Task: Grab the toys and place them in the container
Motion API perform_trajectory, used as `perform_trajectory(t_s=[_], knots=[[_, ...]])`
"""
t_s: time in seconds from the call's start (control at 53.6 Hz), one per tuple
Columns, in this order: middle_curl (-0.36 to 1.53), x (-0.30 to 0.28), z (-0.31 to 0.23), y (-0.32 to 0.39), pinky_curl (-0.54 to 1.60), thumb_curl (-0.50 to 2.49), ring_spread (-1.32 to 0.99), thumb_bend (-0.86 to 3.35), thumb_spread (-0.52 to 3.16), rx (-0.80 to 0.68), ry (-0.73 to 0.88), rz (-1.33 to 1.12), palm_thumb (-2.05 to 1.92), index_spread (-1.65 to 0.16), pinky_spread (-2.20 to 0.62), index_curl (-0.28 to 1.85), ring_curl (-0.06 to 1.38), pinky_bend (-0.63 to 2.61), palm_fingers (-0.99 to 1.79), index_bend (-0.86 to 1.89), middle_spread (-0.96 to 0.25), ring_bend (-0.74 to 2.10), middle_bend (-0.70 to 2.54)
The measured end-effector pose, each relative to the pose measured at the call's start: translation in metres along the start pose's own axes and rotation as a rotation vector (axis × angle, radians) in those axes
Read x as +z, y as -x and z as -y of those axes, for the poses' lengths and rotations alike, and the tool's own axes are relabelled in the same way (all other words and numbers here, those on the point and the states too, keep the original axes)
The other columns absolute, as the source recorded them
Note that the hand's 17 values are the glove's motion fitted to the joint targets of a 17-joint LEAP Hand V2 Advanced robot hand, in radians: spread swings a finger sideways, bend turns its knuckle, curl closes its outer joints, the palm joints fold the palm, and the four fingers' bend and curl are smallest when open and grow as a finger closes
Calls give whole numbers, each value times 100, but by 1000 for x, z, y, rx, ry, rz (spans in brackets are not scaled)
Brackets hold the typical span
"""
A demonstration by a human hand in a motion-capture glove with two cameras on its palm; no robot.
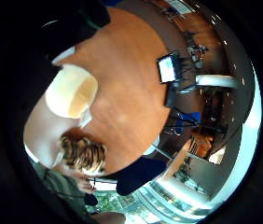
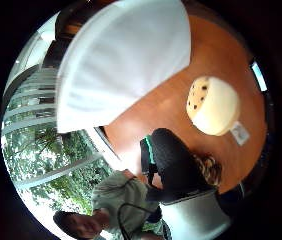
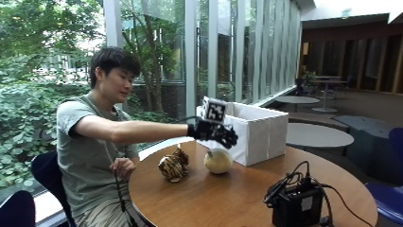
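Note:
In the outside view my gloved right hand [image 3: 215, 134] hovers just above a cream round plush toy [image 3: 218, 161] on the round wooden table [image 3: 233, 198]. Its fingers hang relaxed and hold nothing. A tiger-striped plush toy [image 3: 173, 166] lies to the left of the cream one, nearer the person. The white fabric container [image 3: 261, 132] stands right behind the hand, open at the top. The palm views show the cream toy [image 1: 71, 91] [image 2: 213, 105], the tiger toy [image 1: 82, 154] [image 2: 209, 168] and the container's white wall [image 2: 126, 55] below the palm.
A black device with cables [image 3: 294, 204] [image 1: 169, 70] sits near the table's front right edge. The person's bare hand [image 3: 123, 168] rests at the table's left edge. Bare wood [image 3: 214, 196] lies between the toys and the device.

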State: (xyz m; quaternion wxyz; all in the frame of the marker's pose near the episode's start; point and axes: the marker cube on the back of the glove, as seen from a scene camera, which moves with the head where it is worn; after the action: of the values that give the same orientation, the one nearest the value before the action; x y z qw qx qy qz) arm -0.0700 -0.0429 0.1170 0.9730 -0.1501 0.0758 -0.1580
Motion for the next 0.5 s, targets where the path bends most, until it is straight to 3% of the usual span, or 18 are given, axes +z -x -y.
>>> perform_trajectory(t_s=[0.093, 0.186, 0.205, 0.242, 0.261, 0.373, 0.448, 0.504], knots=[[36, 68, 9, 11, 35, 38, -2, -1, 125, -144, 103, -57, 1, -13, 0, 18, 30, 100, -21, 7, 5, 58, 15], [33, 106, 45, 81, 38, 38, -1, 3, 129, 68, 81, 176, 8, -20, 1, 18, 30, 111, -10, 13, 3, 59, 8], [33, 108, 49, 83, 36, 38, -1, 1, 128, 94, 72, 207, 6, -20, 1, 18, 30, 109, -14, 10, 4, 59, 11], [30, 109, 52, 87, 38, 40, -4, 9, 136, 77, 67, 258, 18, -23, -5, 21, 33, 117, 12, 22, 2, 68, 7], [29, 108, 53, 88, 37, 40, -3, 8, 136, 56, 68, 276, 18, -24, -5, 20, 31, 118, 6, 20, 1, 67, 6], [26, 98, 57, 79, 36, 47, -15, 25, 148, 71, -21, 264, 45, -25, -20, 23, 35, 119, 47, 22, -10, 93, 15], [35, 87, 45, 38, 35, 58, -24, 31, 129, 4, -81, 347, 68, -27, -28, 26, 40, 108, 72, 24, -16, 99, 38], [38, 94, 52, 64, 34, 63, -29, 31, 118, 9, -87, 374, 74, -28, -31, 28, 42, 103, 78, 27, -19, 101, 44]])
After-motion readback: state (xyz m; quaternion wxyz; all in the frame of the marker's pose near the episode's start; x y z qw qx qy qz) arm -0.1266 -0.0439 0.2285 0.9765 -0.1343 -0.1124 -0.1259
